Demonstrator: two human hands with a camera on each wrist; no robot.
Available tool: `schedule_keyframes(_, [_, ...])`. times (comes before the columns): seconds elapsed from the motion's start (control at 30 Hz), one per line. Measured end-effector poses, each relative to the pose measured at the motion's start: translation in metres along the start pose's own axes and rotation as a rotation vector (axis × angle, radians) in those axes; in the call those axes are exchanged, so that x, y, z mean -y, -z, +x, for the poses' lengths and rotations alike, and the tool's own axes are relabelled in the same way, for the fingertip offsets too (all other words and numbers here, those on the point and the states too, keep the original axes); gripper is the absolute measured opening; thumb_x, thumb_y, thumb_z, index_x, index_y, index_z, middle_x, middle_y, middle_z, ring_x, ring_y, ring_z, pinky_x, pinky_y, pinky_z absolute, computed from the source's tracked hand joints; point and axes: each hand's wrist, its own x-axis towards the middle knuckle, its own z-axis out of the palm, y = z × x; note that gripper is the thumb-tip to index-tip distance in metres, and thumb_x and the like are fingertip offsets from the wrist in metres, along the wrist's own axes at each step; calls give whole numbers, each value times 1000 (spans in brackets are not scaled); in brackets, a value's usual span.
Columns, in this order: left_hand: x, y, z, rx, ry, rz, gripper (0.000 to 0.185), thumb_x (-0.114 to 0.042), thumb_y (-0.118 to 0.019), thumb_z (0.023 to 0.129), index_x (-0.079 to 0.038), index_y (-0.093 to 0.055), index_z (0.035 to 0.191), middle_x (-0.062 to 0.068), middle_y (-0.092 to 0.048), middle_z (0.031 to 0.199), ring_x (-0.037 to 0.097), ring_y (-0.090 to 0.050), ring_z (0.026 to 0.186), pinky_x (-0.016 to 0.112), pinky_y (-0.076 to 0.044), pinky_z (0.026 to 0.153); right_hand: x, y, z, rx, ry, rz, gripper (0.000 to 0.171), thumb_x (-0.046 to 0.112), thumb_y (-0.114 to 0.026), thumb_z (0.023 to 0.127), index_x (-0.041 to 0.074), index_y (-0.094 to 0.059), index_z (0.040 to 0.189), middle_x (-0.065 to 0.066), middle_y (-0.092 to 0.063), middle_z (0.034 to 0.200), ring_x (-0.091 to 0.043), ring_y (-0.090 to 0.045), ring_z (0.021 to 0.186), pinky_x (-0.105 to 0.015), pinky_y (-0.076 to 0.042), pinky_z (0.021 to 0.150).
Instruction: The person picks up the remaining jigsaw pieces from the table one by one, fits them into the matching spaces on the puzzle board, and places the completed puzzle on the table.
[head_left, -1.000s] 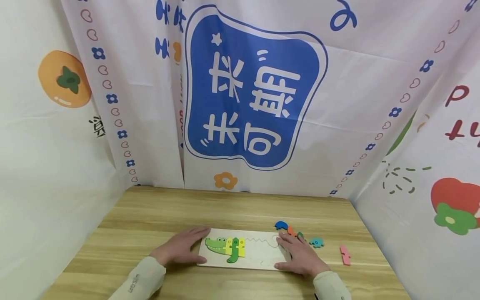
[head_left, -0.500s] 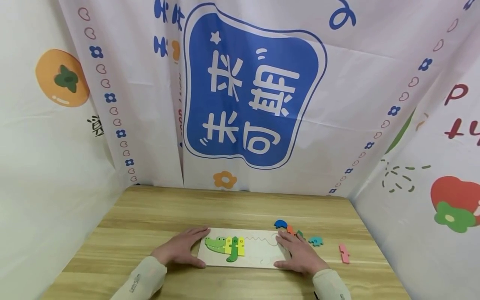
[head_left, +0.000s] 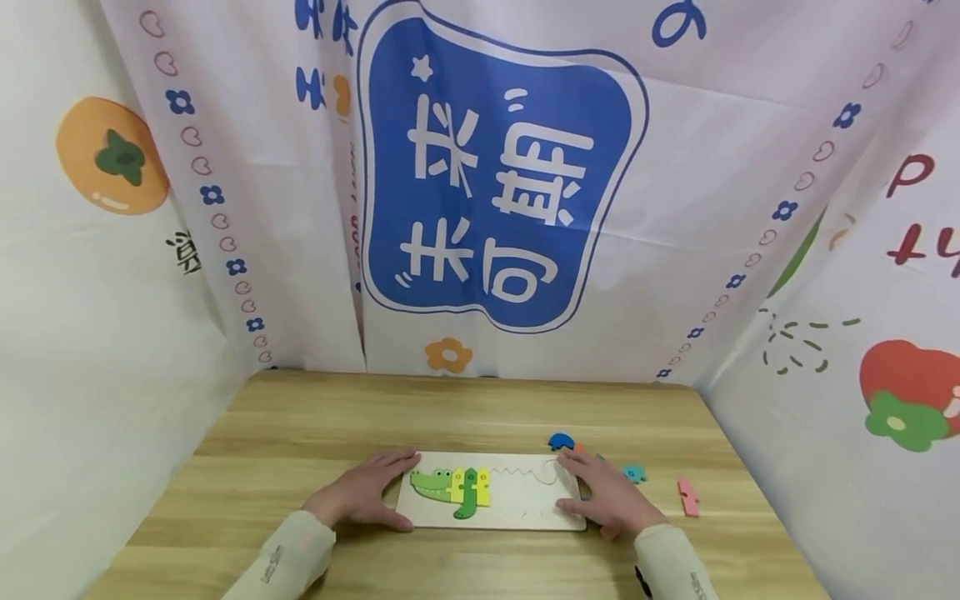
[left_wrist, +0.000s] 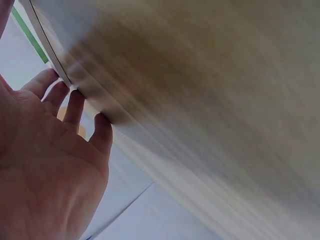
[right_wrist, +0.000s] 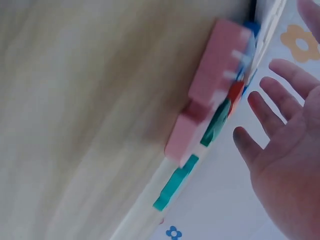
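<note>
A pale wooden puzzle board (head_left: 521, 496) lies on the table, its left half fitted with a green crocodile head (head_left: 431, 486), yellow pieces (head_left: 483, 488) and a green leg piece (head_left: 469, 500). My left hand (head_left: 363, 492) spans the board's left end, thumb at the front corner and fingers at the back one. In the left wrist view its fingertips rest right at the board's edge. My right hand (head_left: 615, 493) spreads over the right end; the right wrist view shows its fingers (right_wrist: 265, 112) apart and slightly bent, with nothing between them.
Loose puzzle pieces lie around the right hand: a blue one (head_left: 561, 441) behind the board, a teal one (head_left: 634, 473) and a pink one (head_left: 687, 497) farther right. A reddish piece (head_left: 609, 532) shows partly beneath the hand. Printed cloth (head_left: 495, 167) hangs behind the table.
My right hand has shifted slightly right, baring more of the board's right edge and a reddish piece beneath the hand. My left hand stays at the left end. The head view has tilted slightly.
</note>
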Motion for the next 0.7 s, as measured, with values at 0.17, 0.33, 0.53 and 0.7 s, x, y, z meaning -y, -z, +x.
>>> schedule_keyframes(0.17, [1,-3,4,1,8,-1,109,-67,-84,74,-21,-39,161,4,-32,170,41,-32,153,68,-33,117,-13,10,2,-52,-14,3,68,41,-72,97,14,-49,155,-12,-40,165,-44,-40,148,-66,-39,114])
schedule_keyframes(0.33, [1,0,7,-5,5,3,109,-68,-83,74,-20,-39,161,5,-32,170,41,-31,154,67,-33,117,-21,21,5,-105,-53,-28,66,34,-74,97,12,-50,154,-12,-43,163,-43,-43,146,-65,-41,113])
schedule_keyframes(0.53, [1,1,3,-12,7,15,110,-67,-84,73,-20,-39,161,5,-32,170,41,-31,153,67,-33,117,-27,22,10,-103,-57,-44,66,33,-75,96,13,-50,154,-13,-46,160,-42,-44,145,-63,-42,113])
schedule_keyframes(0.7, [-1,0,2,-14,-18,13,111,-67,-84,73,-17,-38,162,7,-32,170,44,-32,152,68,-33,117,-31,18,11,-106,-89,-73,64,32,-79,93,14,-55,151,-15,-53,153,-41,-50,140,-62,-44,111])
